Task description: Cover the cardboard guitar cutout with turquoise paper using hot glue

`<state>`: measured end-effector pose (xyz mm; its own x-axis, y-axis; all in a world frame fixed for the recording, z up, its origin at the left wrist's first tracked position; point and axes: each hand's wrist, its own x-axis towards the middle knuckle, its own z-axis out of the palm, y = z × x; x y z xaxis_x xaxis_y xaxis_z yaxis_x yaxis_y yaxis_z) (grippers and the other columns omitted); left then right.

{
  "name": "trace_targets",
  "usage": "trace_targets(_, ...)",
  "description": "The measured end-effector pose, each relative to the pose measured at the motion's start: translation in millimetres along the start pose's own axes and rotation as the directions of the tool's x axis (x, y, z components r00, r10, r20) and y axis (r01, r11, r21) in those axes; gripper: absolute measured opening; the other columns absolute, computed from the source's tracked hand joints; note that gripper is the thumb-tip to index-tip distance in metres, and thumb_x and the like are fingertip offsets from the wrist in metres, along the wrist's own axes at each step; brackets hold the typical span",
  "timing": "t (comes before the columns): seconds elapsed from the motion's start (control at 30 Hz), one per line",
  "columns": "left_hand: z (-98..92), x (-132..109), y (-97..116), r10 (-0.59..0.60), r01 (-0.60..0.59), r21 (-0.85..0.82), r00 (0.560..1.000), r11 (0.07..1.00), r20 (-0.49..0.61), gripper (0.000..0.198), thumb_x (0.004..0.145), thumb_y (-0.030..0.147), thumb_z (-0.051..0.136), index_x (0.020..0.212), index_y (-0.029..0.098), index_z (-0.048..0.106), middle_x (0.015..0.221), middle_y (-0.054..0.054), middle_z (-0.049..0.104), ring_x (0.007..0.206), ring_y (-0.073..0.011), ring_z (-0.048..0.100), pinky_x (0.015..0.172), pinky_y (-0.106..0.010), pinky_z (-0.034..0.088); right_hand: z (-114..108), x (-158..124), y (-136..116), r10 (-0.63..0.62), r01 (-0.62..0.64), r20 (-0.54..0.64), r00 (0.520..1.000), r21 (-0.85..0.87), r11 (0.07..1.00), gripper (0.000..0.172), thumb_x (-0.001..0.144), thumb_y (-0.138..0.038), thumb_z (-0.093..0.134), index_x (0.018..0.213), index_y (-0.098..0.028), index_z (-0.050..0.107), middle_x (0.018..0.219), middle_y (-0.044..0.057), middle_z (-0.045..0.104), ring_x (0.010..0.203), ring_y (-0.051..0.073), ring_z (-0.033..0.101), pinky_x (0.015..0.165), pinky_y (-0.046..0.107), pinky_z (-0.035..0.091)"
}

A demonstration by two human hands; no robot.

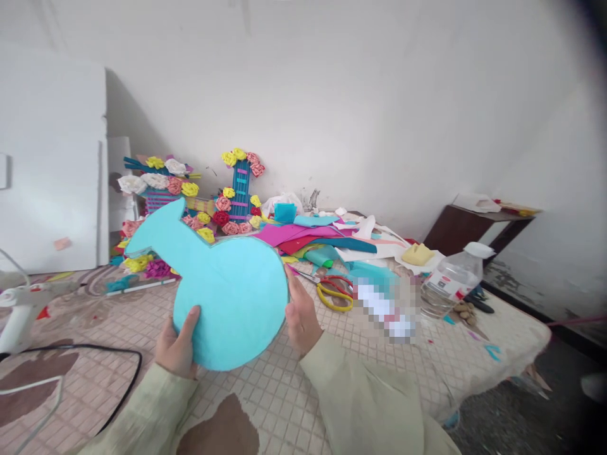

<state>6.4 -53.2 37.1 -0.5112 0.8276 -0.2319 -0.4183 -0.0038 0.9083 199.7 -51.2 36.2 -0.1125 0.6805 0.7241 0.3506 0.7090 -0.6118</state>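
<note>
Between my two hands I hold up a flat turquoise board cutout [232, 303], round at the near end with a neck that flares into a pointed tip at the upper left. My left hand [179, 344] grips its lower left edge, thumb on the front and the other fingers mostly hidden behind. At the right edge, my right hand [300, 313] is closed on the rim, with its fingertips partly out of sight. Just right of that hand lie scissors [336, 297] with yellow and red handles.
A glue gun [23, 309] with a black cable [135, 373] is at left. Behind stand decorations with paper flowers [241, 189] and a white board [52, 164]. Coloured paper sheets [303, 237] pile at the back. A plastic bottle [453, 281] stands near the table's right side.
</note>
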Motion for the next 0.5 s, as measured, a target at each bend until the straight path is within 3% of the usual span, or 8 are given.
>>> trace_targets(0.17,-3.2,4.6,-1.1,0.059,-0.059,0.011,0.998,0.998,0.0,0.03,0.069,0.028,0.065,0.097,0.021,0.057,0.101,-0.008,0.063,0.096,-0.0277,0.058,0.079,-0.041,0.051,-7.9,3.2,1.6,-0.113,0.125,0.073,0.991,-0.191,0.974,0.061,0.088,-0.046,0.024,0.14,-0.016,0.018,0.134,0.01,0.038,0.121,0.027,0.037,0.101,0.043,0.031)
trace_targets(0.3,-7.1,11.0,-3.0,0.134,-0.134,0.012,0.991,0.991,-0.001,0.033,0.065,0.031,0.067,0.095,0.021,0.056,0.097,-0.007,0.063,0.095,-0.0271,0.058,0.081,-0.041,0.049,-10.3,5.3,4.1,-0.116,0.148,0.128,0.985,-0.271,0.951,0.063,0.086,-0.046,0.027,0.14,-0.014,0.019,0.131,0.013,0.042,0.119,0.029,0.039,0.097,0.045,0.034)
trace_targets(0.4,-10.0,14.3,-2.2,0.221,-0.222,0.014,0.975,0.975,0.018,0.04,0.063,0.035,0.069,0.097,0.021,0.056,0.098,-0.006,0.062,0.094,-0.0253,0.058,0.084,-0.041,0.046,-8.4,4.6,9.5,-0.116,0.136,0.104,0.988,-0.209,0.968,0.059,0.087,-0.044,0.027,0.139,-0.016,0.022,0.134,0.01,0.039,0.121,0.028,0.037,0.1,0.043,0.031)
trace_targets(0.5,-12.2,10.1,3.8,0.314,-0.316,0.031,0.948,0.948,0.053,0.042,0.062,0.038,0.07,0.097,0.019,0.056,0.095,-0.006,0.062,0.09,-0.0243,0.058,0.083,-0.039,0.046,-4.5,4.1,14.8,-0.075,0.074,-0.015,0.997,-0.05,0.996,0.053,0.089,-0.047,0.02,0.133,-0.02,0.035,0.131,0.007,0.043,0.12,0.027,0.038,0.101,0.042,0.03)
